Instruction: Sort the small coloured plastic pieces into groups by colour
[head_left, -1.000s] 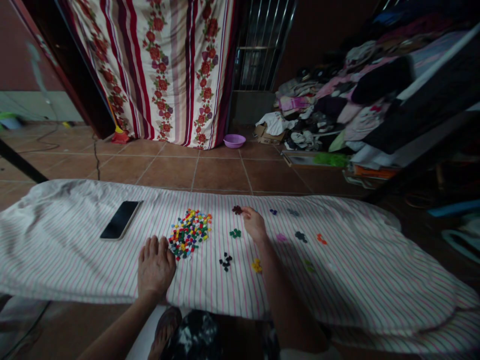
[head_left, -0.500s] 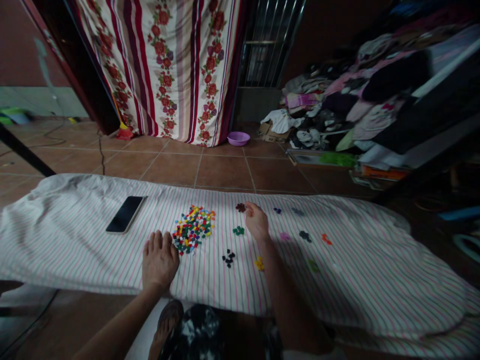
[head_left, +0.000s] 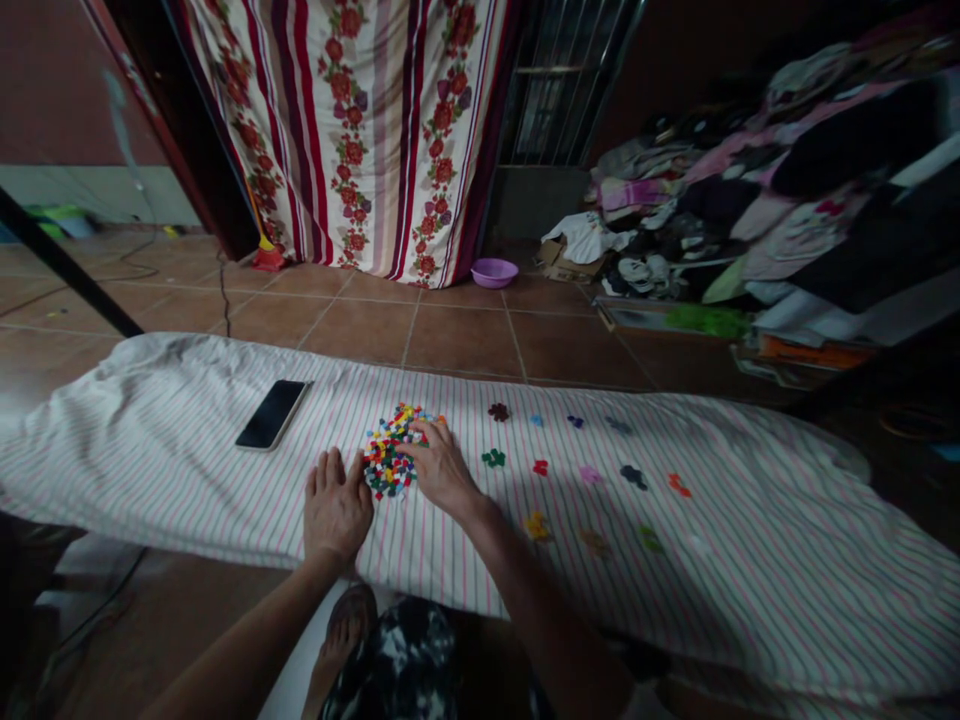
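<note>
The cloth-covered worktop [head_left: 195, 480] stretched across the view, its surface striped, creased and, I judged, soft enough to let small things snag or tip. On it, left of the middle, lay the mixed pile [head_left: 388, 468] of coloured pieces, loose and likely to spread under a push, so a light approach from above would have disturbed it least. The right hand [head_left: 448, 475] reached over the pile's right side, fingers bent, thumb and forefinger apart; whether a piece sat at their tips I could not tell. The left hand [head_left: 338, 512] lay flat, palm down, at the pile's left edge, fingers stretched out and clamped on nothing that showed. Farther right lay small single-colour groups, among them the green group [head_left: 493, 458], the brown group [head_left: 499, 412] and the smaller red group [head_left: 541, 467]. Each piece seemed light, stiff and hard to break, perhaps slippery, and best pinched across opposite sides with the fingertips
</note>
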